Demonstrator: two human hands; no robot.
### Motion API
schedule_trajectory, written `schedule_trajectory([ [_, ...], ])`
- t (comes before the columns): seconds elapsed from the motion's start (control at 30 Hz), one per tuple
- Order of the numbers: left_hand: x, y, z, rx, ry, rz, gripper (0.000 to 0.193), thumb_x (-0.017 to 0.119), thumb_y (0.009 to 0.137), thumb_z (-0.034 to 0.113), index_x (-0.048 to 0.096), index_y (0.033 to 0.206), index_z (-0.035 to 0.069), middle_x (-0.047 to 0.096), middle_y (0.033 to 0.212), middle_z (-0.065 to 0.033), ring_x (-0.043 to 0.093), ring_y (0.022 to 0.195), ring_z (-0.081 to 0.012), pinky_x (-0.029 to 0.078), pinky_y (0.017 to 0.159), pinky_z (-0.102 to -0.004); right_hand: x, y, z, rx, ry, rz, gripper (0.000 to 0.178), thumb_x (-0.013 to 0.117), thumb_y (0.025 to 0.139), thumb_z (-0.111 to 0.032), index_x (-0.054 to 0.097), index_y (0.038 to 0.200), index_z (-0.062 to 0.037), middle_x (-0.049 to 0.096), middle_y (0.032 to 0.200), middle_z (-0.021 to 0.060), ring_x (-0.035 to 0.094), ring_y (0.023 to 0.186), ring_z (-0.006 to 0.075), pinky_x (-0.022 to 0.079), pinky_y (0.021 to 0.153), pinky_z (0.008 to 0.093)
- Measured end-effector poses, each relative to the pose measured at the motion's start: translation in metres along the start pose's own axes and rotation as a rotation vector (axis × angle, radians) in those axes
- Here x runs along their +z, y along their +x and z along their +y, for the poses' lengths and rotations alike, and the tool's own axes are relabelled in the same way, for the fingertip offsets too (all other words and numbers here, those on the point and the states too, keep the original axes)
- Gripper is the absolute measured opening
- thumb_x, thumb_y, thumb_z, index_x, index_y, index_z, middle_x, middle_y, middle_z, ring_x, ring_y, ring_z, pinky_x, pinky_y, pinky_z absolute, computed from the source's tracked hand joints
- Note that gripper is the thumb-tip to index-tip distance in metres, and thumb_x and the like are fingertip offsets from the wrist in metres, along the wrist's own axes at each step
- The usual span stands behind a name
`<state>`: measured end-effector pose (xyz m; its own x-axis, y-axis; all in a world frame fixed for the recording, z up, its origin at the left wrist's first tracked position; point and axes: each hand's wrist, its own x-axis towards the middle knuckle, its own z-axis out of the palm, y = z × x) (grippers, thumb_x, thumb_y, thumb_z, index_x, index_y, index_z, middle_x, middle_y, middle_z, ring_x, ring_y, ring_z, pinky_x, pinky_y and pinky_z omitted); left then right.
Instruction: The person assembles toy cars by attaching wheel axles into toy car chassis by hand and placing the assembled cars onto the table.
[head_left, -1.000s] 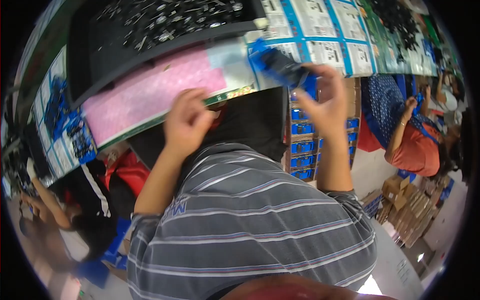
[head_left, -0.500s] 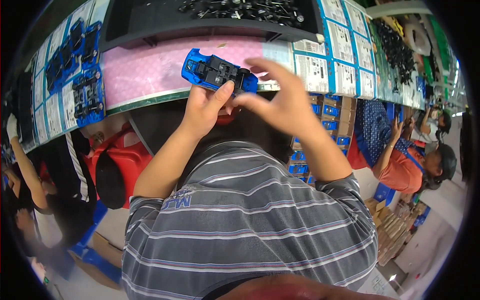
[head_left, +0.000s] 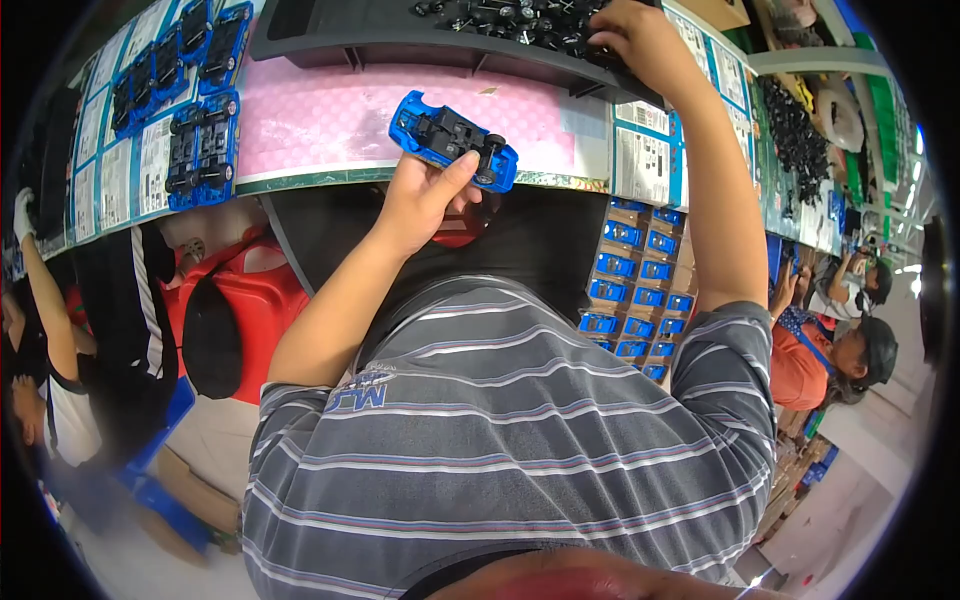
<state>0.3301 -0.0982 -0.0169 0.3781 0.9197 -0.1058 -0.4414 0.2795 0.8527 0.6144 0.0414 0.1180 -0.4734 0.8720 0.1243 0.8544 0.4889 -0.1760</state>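
Observation:
My left hand [head_left: 425,200] is closed around a blue toy car body [head_left: 410,112], thumb on its black underside. The car is turned bottom up and tilted, with a pair of black wheels [head_left: 490,158] across its right end. No wheels show at its left end. At the upper right, my right hand [head_left: 640,40] reaches over the rim of a black tray [head_left: 420,55]. Its fingers and thumb are apart, at the edge of a heap of small black wheels on metal axles [head_left: 530,22]. No part shows between them.
Several upturned blue car bodies [head_left: 203,150] lie on the table at left. Pink bubble wrap [head_left: 310,125] covers the middle. Below the table's right side stands a box of blue cars [head_left: 630,270]. A red stool [head_left: 255,310] is at left. People [head_left: 810,360] work on both sides.
My right hand has left the car and moved up and right to the wheel tray. The left hand still holds the car, nearly in place. The view has shifted slightly.

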Motion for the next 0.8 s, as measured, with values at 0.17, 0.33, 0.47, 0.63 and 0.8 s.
schedule_trajectory([
  [0.17,0.003,-0.003,-0.001,-0.004,0.053,-0.021,0.026,0.066,0.100,0.024,0.060,0.115,0.003,0.069,0.094,-0.0041,0.065,0.074,-0.0092,0.050,0.061,-0.0223,0.013,-0.038,-0.078,0.128,0.512,0.494,0.016,0.077,0.084,-0.011,0.070,0.092,0.0011,0.071,0.099,0.0179,0.068,0.093,0.0308,0.054,0.082,0.0382],
  [0.33,0.007,-0.001,-0.014,-0.008,0.091,-0.101,0.035,0.071,0.097,0.022,0.053,0.122,0.005,0.068,0.097,-0.0052,0.066,0.075,-0.0106,0.050,0.060,-0.0223,0.053,-0.066,-0.160,0.031,0.552,0.462,0.032,0.088,0.071,-0.017,0.063,0.084,-0.0013,0.070,0.102,0.0138,0.067,0.096,0.0328,0.054,0.084,0.0382],
  [0.47,0.014,-0.006,-0.012,0.048,0.238,-0.072,0.009,0.068,0.093,0.009,0.063,0.090,0.001,0.066,0.074,-0.0046,0.063,0.065,-0.0110,0.050,0.059,-0.0246,0.076,-0.062,-0.166,0.022,0.506,0.413,0.039,0.088,0.069,-0.018,0.063,0.094,-0.0007,0.067,0.095,0.0134,0.064,0.092,0.0344,0.053,0.083,0.0421],
  [0.63,0.014,-0.013,-0.011,-0.001,0.223,-0.036,0.009,0.065,0.092,0.005,0.063,0.085,0.001,0.064,0.070,-0.0037,0.063,0.063,-0.0103,0.049,0.056,-0.0250,0.081,-0.065,-0.167,0.090,0.558,0.310,0.041,0.088,0.070,-0.020,0.066,0.099,-0.0008,0.069,0.103,0.0130,0.067,0.097,0.0317,0.054,0.085,0.0384],
  [0.8,0.012,-0.017,-0.013,0.165,0.280,-0.061,0.012,0.063,0.094,0.006,0.056,0.104,0.003,0.062,0.076,-0.0022,0.062,0.064,-0.0100,0.049,0.056,-0.0243,0.082,-0.066,-0.172,0.108,0.631,0.327,0.043,0.089,0.068,-0.021,0.065,0.097,-0.0001,0.067,0.100,0.0148,0.064,0.098,0.0357,0.053,0.087,0.0410],
])
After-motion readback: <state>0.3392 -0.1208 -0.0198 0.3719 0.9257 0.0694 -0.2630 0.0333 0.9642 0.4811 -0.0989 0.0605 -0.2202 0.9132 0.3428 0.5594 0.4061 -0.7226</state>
